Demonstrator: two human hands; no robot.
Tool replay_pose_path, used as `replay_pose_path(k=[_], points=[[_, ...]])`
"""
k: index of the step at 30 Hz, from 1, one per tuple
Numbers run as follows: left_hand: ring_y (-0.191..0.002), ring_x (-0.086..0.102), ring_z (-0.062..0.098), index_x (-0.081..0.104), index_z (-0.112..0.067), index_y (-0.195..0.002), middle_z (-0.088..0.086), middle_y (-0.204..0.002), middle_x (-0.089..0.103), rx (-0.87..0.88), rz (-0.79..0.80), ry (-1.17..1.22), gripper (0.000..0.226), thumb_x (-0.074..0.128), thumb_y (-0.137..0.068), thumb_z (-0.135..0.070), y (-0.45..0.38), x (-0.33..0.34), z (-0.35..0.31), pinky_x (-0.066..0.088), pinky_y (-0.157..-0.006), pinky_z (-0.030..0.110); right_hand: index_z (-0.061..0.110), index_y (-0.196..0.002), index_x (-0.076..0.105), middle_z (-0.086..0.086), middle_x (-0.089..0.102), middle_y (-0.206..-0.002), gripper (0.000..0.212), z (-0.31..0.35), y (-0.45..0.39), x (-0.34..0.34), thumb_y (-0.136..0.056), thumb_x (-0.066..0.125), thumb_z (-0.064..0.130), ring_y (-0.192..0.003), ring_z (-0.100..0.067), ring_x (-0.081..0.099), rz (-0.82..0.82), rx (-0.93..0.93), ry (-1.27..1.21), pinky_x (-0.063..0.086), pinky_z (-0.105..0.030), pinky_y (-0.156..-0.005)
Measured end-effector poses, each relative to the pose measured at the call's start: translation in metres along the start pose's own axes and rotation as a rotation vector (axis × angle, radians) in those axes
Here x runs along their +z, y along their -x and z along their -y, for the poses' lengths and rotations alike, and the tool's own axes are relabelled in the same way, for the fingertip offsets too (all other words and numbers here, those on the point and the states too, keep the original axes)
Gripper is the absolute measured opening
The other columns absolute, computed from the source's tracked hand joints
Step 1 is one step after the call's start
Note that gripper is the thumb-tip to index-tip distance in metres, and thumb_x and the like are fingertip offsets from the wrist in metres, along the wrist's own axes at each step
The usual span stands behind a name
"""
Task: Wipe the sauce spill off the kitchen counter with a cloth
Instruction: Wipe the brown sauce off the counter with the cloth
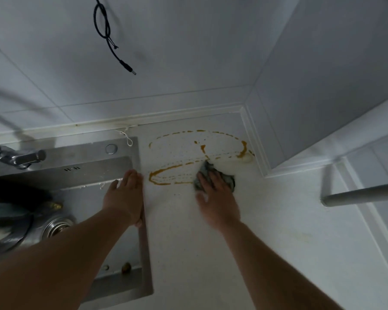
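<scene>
A white kitchen counter carries an orange-brown sauce spill, drawn in thin looping trails that reach toward the back wall corner. The right hand lies flat on a dark grey cloth, fingers spread and pressing it down at the spill's right side, touching the trails. The left hand rests just left of the spill, fingers together and extended along the rim of a steel sink. Left of the spill, a chrome faucet hangs over the sink. A black cable dangles against the wall above the spill. A grey pipe juts in from the right.
</scene>
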State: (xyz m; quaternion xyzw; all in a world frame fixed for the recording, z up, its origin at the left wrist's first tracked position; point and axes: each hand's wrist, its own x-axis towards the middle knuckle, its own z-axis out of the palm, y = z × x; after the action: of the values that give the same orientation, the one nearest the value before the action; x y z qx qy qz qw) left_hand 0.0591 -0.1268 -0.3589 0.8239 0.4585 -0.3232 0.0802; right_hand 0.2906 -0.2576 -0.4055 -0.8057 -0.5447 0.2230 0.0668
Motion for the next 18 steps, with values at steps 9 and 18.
replay_pose_path(k=[9, 18], points=[[-0.157, -0.016, 0.028, -0.017, -0.002, -0.159, 0.016, -0.169, -0.019, 0.038, 0.015, -0.003, 0.142, 0.086, -0.075, -0.049, 0.000, 0.000, 0.003, 0.006, -0.129, 0.043, 0.022, -0.168, 0.017, -0.004, 0.009, -0.176, 0.075, 0.004, -0.007, -0.014, -0.104, 0.034, 0.056, -0.161, -0.023, 0.007, -0.131, 0.296, -0.065, 0.015, -0.045, -0.130], [-0.157, -0.017, 0.024, -0.018, -0.007, -0.160, 0.011, -0.169, -0.021, 0.070, -0.025, 0.039, 0.142, 0.082, -0.074, -0.059, 0.001, 0.006, 0.012, 0.006, -0.129, 0.044, 0.017, -0.158, 0.046, -0.007, 0.031, -0.170, 0.051, -0.008, 0.004, -0.007, -0.108, 0.053, 0.024, -0.158, -0.028, 0.026, -0.106, -0.412, 0.072, 0.021, -0.047, -0.128]])
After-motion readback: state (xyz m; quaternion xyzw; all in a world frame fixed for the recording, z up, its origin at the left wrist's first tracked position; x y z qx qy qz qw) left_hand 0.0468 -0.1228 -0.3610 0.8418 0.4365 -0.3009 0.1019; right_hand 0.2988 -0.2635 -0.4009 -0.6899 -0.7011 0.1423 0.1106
